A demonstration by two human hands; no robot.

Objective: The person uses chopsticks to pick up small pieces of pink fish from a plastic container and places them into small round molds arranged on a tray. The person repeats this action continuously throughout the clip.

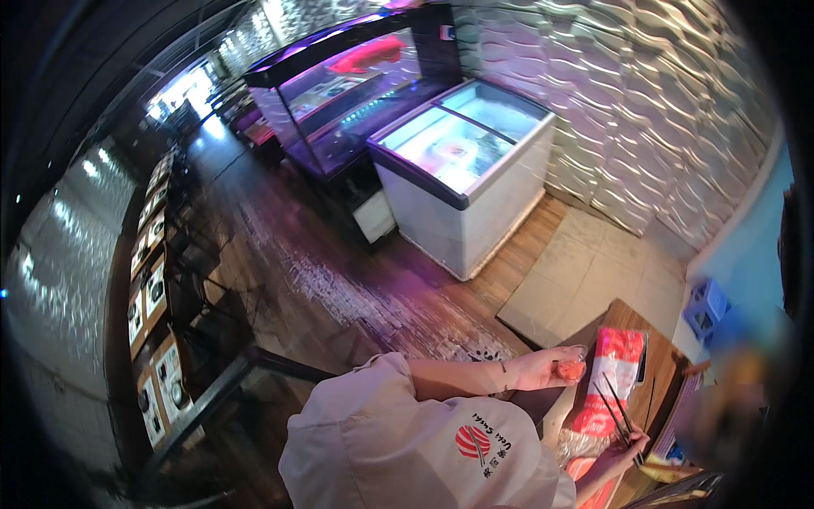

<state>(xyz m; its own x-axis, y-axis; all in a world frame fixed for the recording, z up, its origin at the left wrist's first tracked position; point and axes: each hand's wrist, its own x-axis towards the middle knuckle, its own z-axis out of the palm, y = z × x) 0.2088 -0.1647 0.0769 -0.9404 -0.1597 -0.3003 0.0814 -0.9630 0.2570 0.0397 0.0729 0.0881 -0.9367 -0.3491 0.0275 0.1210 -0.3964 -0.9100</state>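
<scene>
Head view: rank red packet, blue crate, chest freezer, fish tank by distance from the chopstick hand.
1. Red packet, on the table beside the right hand holding chopsticks.
2. Blue crate, farther right.
3. Chest freezer, by the wall.
4. Fish tank, beyond the freezer.

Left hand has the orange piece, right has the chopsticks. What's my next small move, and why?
Probably bring the chopsticks tips up to the orange piece. The left hand holds that piece beside the red packet, while the right hand points the chopsticks toward it, with their tips over the packet and apparently short of the piece.
</scene>
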